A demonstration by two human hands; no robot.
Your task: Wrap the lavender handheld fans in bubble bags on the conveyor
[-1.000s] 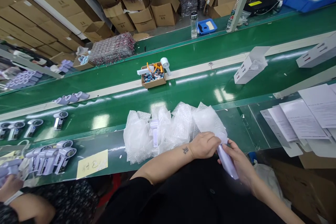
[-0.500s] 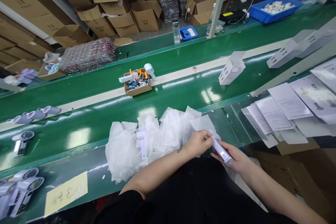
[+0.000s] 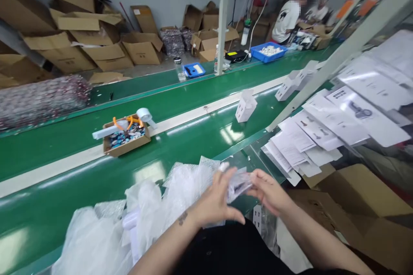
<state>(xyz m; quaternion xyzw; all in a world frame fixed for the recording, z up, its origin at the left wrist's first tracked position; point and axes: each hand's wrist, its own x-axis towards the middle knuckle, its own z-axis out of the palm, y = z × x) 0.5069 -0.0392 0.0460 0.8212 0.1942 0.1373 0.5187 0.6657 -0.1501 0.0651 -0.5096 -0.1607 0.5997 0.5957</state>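
Note:
My right hand (image 3: 270, 192) pinches the end of a lilac handheld device in clear wrap (image 3: 238, 184), just past the edge of the bubble-wrap pile. Beside the device's other end is my left hand (image 3: 216, 201), its fingers apart and thumb stretched out. Whether its fingertips touch the wrap I cannot tell. Bubble-wrap bags (image 3: 183, 182) lie heaped along the near ledge, left of my hands. Another lilac device (image 3: 130, 221) rests among these bags, partly covered.
A cardboard tray of small parts (image 3: 127, 139) with orange-handled pliers sits on the green belt (image 3: 190, 139). White boxes (image 3: 246, 106) stand farther along. Printed sheets (image 3: 293, 148) overlap at right, above an open carton (image 3: 351, 206). A slanted post (image 3: 309, 81) crosses there. People sit beyond.
The view has swung right. My left hand's fingers have opened from a pinch beside the lilac device. My right hand now pinches the device's end rather than wrapping around it.

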